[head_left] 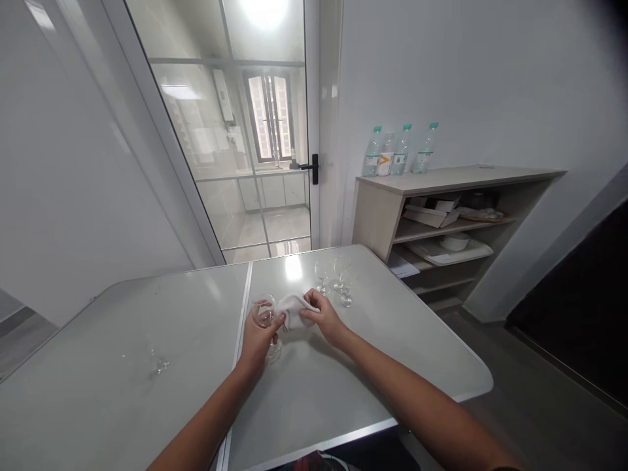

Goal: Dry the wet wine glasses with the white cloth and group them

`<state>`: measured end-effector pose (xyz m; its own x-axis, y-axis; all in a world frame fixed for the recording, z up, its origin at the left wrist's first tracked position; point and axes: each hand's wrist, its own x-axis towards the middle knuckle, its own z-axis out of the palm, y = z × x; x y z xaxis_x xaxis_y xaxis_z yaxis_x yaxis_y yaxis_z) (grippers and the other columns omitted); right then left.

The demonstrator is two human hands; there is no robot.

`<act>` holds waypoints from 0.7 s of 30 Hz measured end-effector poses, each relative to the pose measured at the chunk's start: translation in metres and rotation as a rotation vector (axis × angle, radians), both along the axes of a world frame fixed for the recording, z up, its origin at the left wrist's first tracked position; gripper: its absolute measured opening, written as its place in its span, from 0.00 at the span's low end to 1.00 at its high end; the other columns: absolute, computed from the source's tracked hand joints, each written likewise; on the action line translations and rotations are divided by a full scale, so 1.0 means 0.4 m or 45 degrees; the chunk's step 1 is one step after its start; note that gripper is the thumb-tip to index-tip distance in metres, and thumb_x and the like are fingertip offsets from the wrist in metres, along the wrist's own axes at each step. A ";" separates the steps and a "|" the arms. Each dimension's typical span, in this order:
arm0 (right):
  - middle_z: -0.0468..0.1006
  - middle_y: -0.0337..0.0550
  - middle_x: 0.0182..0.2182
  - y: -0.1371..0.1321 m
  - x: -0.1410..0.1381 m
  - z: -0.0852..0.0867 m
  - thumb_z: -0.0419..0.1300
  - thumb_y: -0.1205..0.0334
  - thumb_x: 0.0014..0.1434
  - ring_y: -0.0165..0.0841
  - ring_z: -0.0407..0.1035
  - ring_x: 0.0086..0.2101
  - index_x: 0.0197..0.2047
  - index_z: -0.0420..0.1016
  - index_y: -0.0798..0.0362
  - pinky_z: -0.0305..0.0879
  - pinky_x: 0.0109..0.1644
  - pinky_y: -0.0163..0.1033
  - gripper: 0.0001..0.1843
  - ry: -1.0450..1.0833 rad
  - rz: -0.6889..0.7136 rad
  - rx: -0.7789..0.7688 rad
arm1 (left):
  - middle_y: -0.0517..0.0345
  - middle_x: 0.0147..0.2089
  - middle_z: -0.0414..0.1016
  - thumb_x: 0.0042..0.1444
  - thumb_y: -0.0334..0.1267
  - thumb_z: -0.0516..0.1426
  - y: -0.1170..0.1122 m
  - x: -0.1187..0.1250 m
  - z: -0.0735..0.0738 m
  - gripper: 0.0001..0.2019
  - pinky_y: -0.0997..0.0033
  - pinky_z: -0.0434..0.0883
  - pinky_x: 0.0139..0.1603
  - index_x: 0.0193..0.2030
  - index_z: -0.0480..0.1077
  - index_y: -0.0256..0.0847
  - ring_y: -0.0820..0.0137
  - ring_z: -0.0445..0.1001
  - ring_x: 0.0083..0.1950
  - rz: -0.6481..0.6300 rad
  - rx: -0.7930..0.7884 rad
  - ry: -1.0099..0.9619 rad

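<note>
My left hand (258,337) is closed around a clear stemmed glass (265,315) held just above the grey table (373,353). My right hand (321,317) grips a white cloth (290,309) that lies against the glass's rim. Three more clear stemmed glasses (338,278) stand upright together on the table just beyond my right hand. Another clear glass (157,362) stands alone on the left part of the table.
A wooden shelf unit (377,216) stands against the wall at the right, with water bottles (400,150) on top and boxes and dishes inside. A glass door (235,144) with a black handle is behind the table. The table's front edge is near me.
</note>
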<state>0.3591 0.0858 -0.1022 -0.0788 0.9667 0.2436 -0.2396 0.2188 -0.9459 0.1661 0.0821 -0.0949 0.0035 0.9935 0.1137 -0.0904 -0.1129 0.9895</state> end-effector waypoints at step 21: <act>0.70 0.35 0.30 0.011 0.003 -0.022 0.70 0.53 0.52 0.31 0.62 0.31 0.39 0.71 0.49 0.58 0.35 0.35 0.15 0.201 -0.036 -0.022 | 0.63 0.37 0.75 0.46 0.51 0.71 -0.004 -0.004 0.009 0.30 0.80 0.63 0.16 0.50 0.63 0.44 0.83 0.62 0.17 -0.115 -0.097 -0.080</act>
<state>0.3604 0.0902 -0.1108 -0.0137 0.9720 0.2345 -0.3796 0.2119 -0.9006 0.1645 0.0806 -0.0912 0.0883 0.9952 0.0411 -0.1590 -0.0267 0.9869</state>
